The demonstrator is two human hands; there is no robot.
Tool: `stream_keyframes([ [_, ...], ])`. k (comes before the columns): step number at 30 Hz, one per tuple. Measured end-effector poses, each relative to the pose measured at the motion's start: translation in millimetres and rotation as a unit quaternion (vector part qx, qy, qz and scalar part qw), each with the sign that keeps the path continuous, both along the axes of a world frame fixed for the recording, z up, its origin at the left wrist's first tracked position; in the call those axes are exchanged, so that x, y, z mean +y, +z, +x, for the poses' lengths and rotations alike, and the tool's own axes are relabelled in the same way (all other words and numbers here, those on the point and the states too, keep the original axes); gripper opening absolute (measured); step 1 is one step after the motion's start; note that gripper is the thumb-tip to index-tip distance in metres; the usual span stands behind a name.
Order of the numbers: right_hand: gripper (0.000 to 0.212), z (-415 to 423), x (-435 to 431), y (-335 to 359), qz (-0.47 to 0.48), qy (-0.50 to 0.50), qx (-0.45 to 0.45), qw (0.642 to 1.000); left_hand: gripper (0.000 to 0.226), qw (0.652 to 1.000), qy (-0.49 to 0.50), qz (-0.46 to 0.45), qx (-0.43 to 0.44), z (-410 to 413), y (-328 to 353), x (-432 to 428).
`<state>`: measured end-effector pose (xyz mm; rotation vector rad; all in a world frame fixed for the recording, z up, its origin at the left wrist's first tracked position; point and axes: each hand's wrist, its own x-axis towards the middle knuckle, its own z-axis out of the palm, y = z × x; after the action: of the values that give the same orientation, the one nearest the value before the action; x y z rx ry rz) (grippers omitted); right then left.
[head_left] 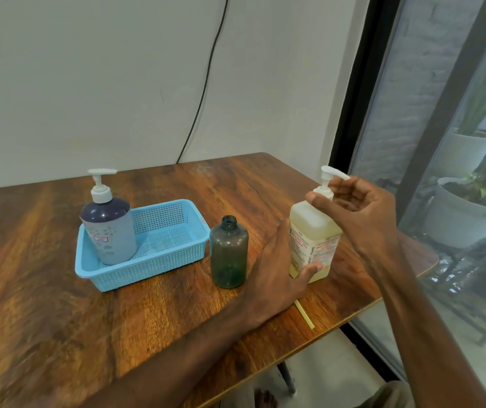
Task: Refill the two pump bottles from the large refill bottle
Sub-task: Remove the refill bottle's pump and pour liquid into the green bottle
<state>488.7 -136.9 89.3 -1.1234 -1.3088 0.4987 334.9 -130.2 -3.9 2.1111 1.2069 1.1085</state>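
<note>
The left hand [274, 269] holds the low part of the large refill bottle [314, 242]. Its thumb lies across the front label and its fingers go round the side. The right hand [362, 210] is up at the white pump top [325, 176]. Its thumb touches the collar and its fingers curl round behind the stem.

The refill bottle stands straight up near the right edge of the wooden table [44, 290]. It has yellow liquid in it. Its spout points right, toward the window [442, 142].

Just left of it stands a small grey-green bottle [229, 254], also straight up, with no cap and its mouth open at the top. Left of that is a blue basket [147, 269]. A dark blue pump bottle [109, 231] stands upright in the basket's left end, and its spout points right too.

A thin yellow stick [305, 315] lies flat on the table by the left wrist.
</note>
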Motion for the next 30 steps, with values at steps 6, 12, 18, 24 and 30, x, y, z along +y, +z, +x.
stream_keyframes([
  [6, 0.044, 16, -4, 9, -0.049, 0.165, -0.008, 0.985, 0.089, 1.0, 0.0, 0.001, -0.001, 0, -1, 0],
  [12, 0.06, 6, -1, 4, -0.034, 0.038, -0.067, 0.996, 0.09, 1.0, -0.002, 0.005, -0.003, -1, -1, 0],
  [18, 0.049, 13, 2, 2, -0.026, 0.107, -0.009, 0.994, 0.089, 1.0, -0.004, 0.006, -0.005, -1, -1, 0],
  [24, 0.049, 17, 3, 9, -0.078, 0.225, 0.02, 0.971, 0.089, 1.0, -0.004, 0.007, -0.006, -1, -2, 0],
  [30, 0.058, 5, 3, -3, -0.013, 0.048, -0.03, 0.998, 0.09, 1.0, -0.002, 0.009, 0.001, -1, -2, 0],
])
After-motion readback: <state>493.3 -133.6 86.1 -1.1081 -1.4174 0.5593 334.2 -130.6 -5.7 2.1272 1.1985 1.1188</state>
